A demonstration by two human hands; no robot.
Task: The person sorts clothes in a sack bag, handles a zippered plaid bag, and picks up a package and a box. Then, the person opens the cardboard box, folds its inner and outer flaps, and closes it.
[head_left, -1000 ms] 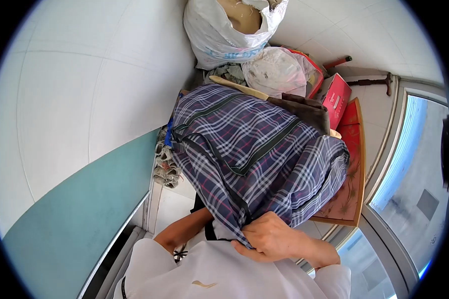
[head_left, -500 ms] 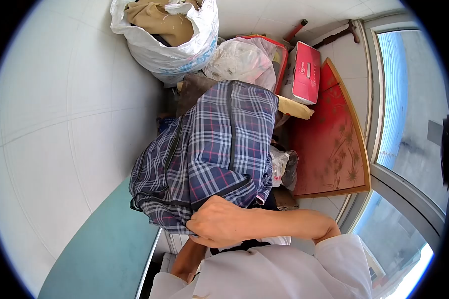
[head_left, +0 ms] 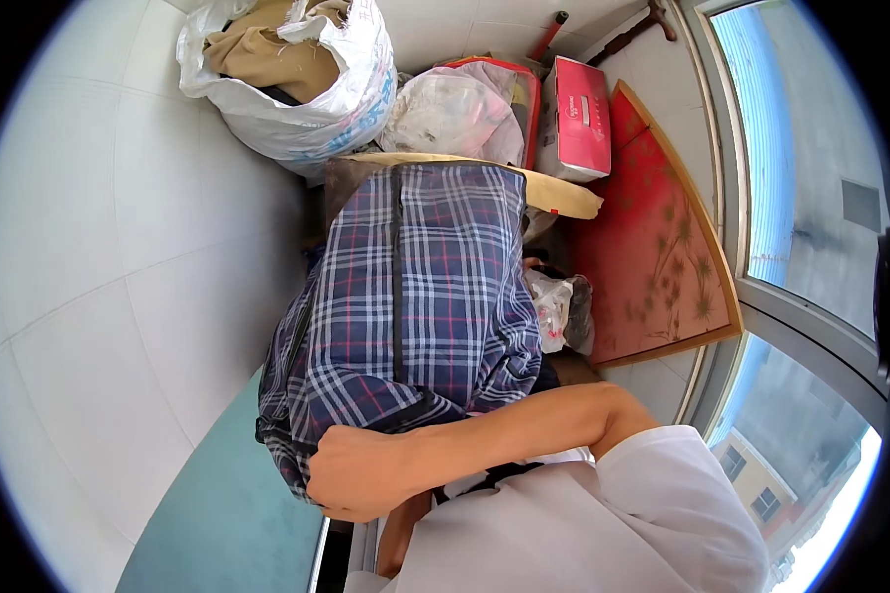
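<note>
A large plaid bag point(head_left: 435, 287) in navy, white and red, with dark straps, fills the middle of the view and looks bulky. My right hand point(head_left: 361, 474) is closed on the near left edge of its cloth, the forearm reaching across from the right. Below it a short stretch of my left forearm shows; that hand is hidden behind the bag and my right hand, so its fingers cannot be seen.
A white woven sack point(head_left: 316, 119) holding brown cloth stands at the back left. Behind the bag are a clear plastic bag point(head_left: 455, 114), a pink box point(head_left: 581, 119) and a long tan piece point(head_left: 564, 198). A red board point(head_left: 653, 257) leans near the window; a green surface point(head_left: 222, 504) lies left.
My right hand has moved left and down, pulling the plaid bag's near edge with it. The bag's top now faces me more squarely. The camera view has shifted slightly.
</note>
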